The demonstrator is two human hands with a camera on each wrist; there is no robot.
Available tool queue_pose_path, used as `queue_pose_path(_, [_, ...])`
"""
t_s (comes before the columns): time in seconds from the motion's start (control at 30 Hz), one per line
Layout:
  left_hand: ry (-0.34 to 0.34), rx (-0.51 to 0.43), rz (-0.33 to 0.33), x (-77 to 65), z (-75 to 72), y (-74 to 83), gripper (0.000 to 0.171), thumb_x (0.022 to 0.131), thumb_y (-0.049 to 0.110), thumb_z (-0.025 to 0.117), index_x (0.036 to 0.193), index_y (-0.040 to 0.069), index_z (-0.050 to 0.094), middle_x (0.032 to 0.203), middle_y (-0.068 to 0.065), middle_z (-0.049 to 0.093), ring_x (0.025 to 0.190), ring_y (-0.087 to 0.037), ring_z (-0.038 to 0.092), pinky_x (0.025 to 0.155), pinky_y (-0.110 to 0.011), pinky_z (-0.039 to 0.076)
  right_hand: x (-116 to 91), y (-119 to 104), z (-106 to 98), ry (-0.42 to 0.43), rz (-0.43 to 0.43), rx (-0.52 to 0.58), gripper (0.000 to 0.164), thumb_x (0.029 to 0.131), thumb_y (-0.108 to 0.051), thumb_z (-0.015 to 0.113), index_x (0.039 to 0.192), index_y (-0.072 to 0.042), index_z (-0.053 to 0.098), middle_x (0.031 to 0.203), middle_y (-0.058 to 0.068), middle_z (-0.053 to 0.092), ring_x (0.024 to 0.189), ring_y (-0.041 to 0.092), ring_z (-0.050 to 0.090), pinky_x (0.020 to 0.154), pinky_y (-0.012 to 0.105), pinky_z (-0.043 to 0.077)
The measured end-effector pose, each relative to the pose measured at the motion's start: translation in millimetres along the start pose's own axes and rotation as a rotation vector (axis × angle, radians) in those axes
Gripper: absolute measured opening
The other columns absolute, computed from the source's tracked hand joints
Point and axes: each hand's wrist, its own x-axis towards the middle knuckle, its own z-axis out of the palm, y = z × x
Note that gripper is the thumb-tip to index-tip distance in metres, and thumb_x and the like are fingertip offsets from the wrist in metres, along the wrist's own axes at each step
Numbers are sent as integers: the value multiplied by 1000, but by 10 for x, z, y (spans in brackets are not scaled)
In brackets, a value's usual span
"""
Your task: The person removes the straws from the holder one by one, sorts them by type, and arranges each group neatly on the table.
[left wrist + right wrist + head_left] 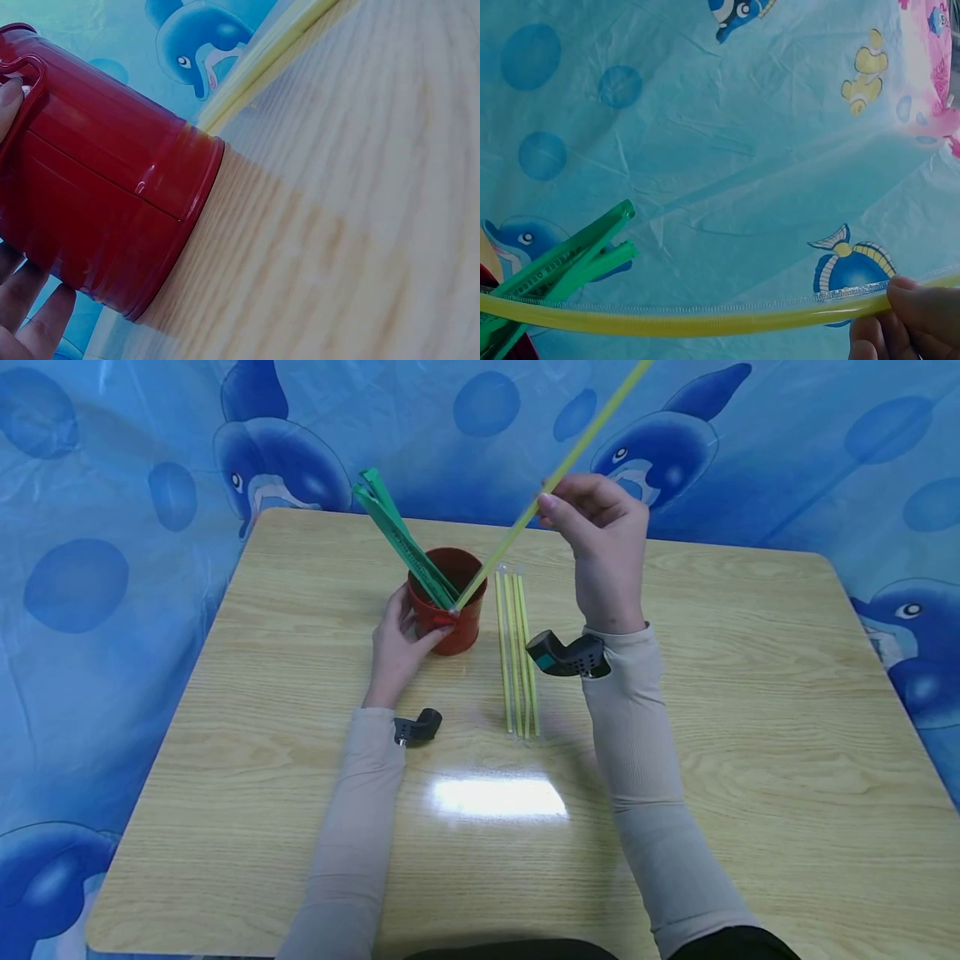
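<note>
A red cup with a small side handle stands on the table. My left hand grips it, the thumb at the handle and the fingers around the far side, as the left wrist view also shows. Green printed wrapped sticks lean out of the cup to the left. My right hand pinches a long yellow straw in a clear wrapper between thumb and fingers, above the table. The straw slants, its lower end at the cup's near rim and its upper end out of the head view.
Several more yellow wrapped straws lie side by side just right of the cup. The wooden table has a bright light reflection near its middle. A blue dolphin-patterned sheet hangs behind it.
</note>
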Motion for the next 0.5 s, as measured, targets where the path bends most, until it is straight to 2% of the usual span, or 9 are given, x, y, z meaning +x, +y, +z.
queue_pose_path(0.5, [-3,5,-8,0,-8,1,74,84,4,71,145,1,30,147,-16,36,135,-25,34,109,-36,34,-9,10,-7,-4,20,38,7,84,8,63,83,4,69,82,12,68,70,22,62,74,35,55])
